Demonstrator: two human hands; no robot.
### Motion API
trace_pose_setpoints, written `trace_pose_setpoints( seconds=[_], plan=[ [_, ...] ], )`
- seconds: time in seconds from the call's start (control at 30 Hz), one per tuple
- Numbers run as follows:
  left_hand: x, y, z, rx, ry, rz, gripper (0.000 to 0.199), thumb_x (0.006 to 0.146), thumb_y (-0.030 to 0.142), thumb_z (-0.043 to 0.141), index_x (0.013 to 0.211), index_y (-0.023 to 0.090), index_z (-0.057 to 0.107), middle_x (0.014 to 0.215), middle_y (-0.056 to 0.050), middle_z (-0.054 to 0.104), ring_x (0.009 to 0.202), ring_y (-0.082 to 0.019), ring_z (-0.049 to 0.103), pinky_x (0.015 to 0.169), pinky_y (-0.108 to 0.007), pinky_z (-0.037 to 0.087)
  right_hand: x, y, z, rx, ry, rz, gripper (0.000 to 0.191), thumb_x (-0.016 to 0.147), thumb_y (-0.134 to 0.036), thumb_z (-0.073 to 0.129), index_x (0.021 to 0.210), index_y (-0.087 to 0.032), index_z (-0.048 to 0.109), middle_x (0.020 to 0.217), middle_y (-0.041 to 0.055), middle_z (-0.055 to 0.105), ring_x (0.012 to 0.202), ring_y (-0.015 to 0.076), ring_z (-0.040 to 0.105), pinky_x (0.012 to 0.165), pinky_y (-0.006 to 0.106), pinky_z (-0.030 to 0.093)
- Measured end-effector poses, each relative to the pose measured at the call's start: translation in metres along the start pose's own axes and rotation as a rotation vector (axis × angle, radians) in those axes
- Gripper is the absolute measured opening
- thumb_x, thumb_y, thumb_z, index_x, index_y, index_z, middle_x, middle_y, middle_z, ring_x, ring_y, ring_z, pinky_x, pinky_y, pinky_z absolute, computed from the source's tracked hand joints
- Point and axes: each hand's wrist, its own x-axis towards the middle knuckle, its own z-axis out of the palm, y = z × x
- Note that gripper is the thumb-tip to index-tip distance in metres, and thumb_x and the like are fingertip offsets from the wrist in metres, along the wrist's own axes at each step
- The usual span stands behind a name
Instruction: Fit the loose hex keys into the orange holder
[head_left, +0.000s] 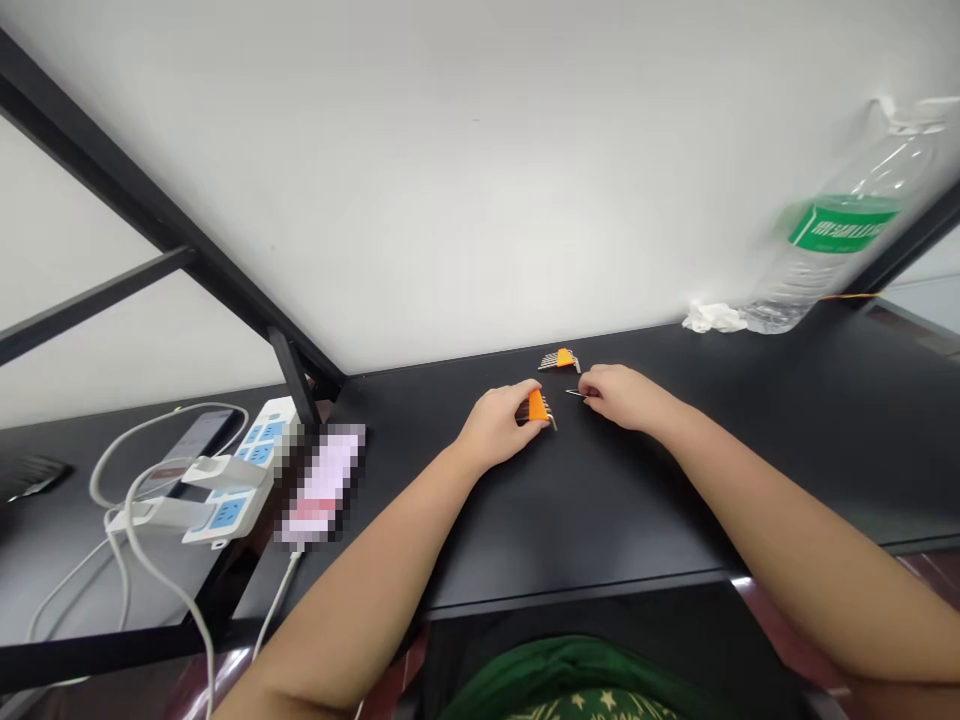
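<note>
My left hand point(504, 425) grips an orange hex key holder point(538, 406) between thumb and fingers, low over the black table. Several metal keys stick out of the holder's right side. To its right, my right hand point(611, 395) is closed in a pinch on a single thin hex key point(574, 392), whose tip points left toward the holder. The two hands are a short gap apart. Just behind them lies a second orange hex key set point(561, 359), touched by neither hand.
A clear bottle with a green label point(847, 225) stands at the back right beside crumpled white tissue point(714, 318). On the left are a pixelated phone point(324, 485) on a cable, a white power strip point(251, 465) with plugs, and a black metal frame point(150, 205). A white wall rises behind.
</note>
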Motion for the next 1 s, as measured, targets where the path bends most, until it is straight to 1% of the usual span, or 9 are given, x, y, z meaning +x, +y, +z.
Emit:
trace_pose_setpoints(
  seconds=[0.13, 0.27, 0.33, 0.43, 0.53, 0.6, 0.67, 0.73, 1.0],
  plan=[
    [0.000, -0.001, 0.000, 0.010, 0.004, -0.004, 0.045, 0.082, 0.035, 0.073, 0.125, 0.027, 0.059, 0.104, -0.001, 0.073, 0.092, -0.021, 0.069, 0.087, -0.033, 0.055, 0.000, -0.004, -0.001, -0.015, -0.010, 0.030, 0.018, 0.090, -0.020, 0.053, 0.090, -0.019, 0.070, 0.102, 0.0070, 0.069, 0.092, 0.0175, 0.062, 0.073, 0.025, 0.041],
    [0.001, -0.002, 0.002, 0.007, -0.018, -0.006, 0.045, 0.083, 0.035, 0.073, 0.125, 0.027, 0.060, 0.103, -0.001, 0.073, 0.092, -0.021, 0.069, 0.088, -0.034, 0.055, -0.003, -0.014, -0.004, -0.036, -0.114, 0.134, 0.008, 0.081, -0.019, 0.059, 0.080, -0.019, 0.067, 0.093, 0.0068, 0.069, 0.077, 0.0167, 0.061, 0.062, 0.026, 0.036],
    [0.001, -0.001, 0.002, 0.014, -0.030, 0.004, 0.045, 0.083, 0.035, 0.073, 0.125, 0.026, 0.059, 0.103, -0.001, 0.073, 0.092, -0.021, 0.069, 0.088, -0.035, 0.055, -0.005, -0.019, -0.006, -0.043, -0.143, 0.138, 0.005, 0.077, -0.019, 0.060, 0.076, -0.019, 0.065, 0.090, 0.0058, 0.069, 0.072, 0.0162, 0.059, 0.059, 0.026, 0.033],
    [0.002, -0.001, 0.001, 0.030, -0.029, 0.011, 0.046, 0.083, 0.035, 0.073, 0.126, 0.026, 0.059, 0.105, -0.002, 0.073, 0.093, -0.022, 0.068, 0.089, -0.035, 0.054, -0.009, -0.025, -0.008, 0.022, -0.071, 0.039, 0.004, 0.078, -0.018, 0.059, 0.078, -0.020, 0.062, 0.086, 0.0037, 0.068, 0.069, 0.0141, 0.056, 0.059, 0.024, 0.032],
    [0.002, -0.001, 0.000, 0.018, -0.019, 0.011, 0.046, 0.083, 0.032, 0.073, 0.126, 0.025, 0.059, 0.105, -0.002, 0.072, 0.092, -0.021, 0.068, 0.088, -0.034, 0.054, -0.009, -0.027, -0.008, 0.194, 0.026, -0.111, 0.006, 0.082, -0.016, 0.055, 0.083, -0.020, 0.060, 0.079, 0.0002, 0.065, 0.068, 0.0109, 0.053, 0.063, 0.022, 0.034],
    [0.002, -0.001, 0.000, 0.011, -0.013, 0.021, 0.045, 0.083, 0.031, 0.073, 0.126, 0.025, 0.060, 0.103, -0.002, 0.072, 0.091, -0.021, 0.068, 0.088, -0.034, 0.054, -0.009, -0.028, -0.007, 0.279, 0.098, -0.176, 0.008, 0.084, -0.014, 0.054, 0.084, -0.019, 0.060, 0.078, -0.0003, 0.063, 0.068, 0.0100, 0.053, 0.065, 0.021, 0.036],
    [0.002, -0.001, 0.000, 0.014, -0.008, 0.028, 0.046, 0.082, 0.031, 0.073, 0.125, 0.025, 0.060, 0.102, -0.002, 0.072, 0.090, -0.021, 0.068, 0.088, -0.035, 0.054, -0.008, -0.028, -0.005, 0.317, 0.171, -0.211, 0.009, 0.085, -0.013, 0.054, 0.084, -0.018, 0.061, 0.080, 0.0007, 0.063, 0.070, 0.0103, 0.053, 0.067, 0.021, 0.037],
    [0.002, 0.000, -0.001, 0.029, -0.009, 0.026, 0.045, 0.083, 0.033, 0.074, 0.125, 0.025, 0.060, 0.100, -0.002, 0.072, 0.090, -0.021, 0.067, 0.087, -0.035, 0.054, -0.007, -0.027, -0.003, 0.332, 0.215, -0.235, 0.010, 0.086, -0.013, 0.054, 0.084, -0.018, 0.062, 0.081, 0.0017, 0.062, 0.071, 0.0108, 0.052, 0.067, 0.022, 0.037],
    [0.002, 0.004, -0.002, 0.061, -0.044, 0.036, 0.041, 0.085, 0.036, 0.072, 0.122, 0.025, 0.060, 0.098, -0.002, 0.071, 0.088, -0.021, 0.066, 0.083, -0.034, 0.052, -0.007, -0.027, -0.001, 0.299, 0.293, -0.290, 0.014, 0.090, -0.012, 0.053, 0.083, -0.018, 0.064, 0.081, 0.0028, 0.060, 0.071, 0.0118, 0.051, 0.067, 0.024, 0.038]
  ],
)
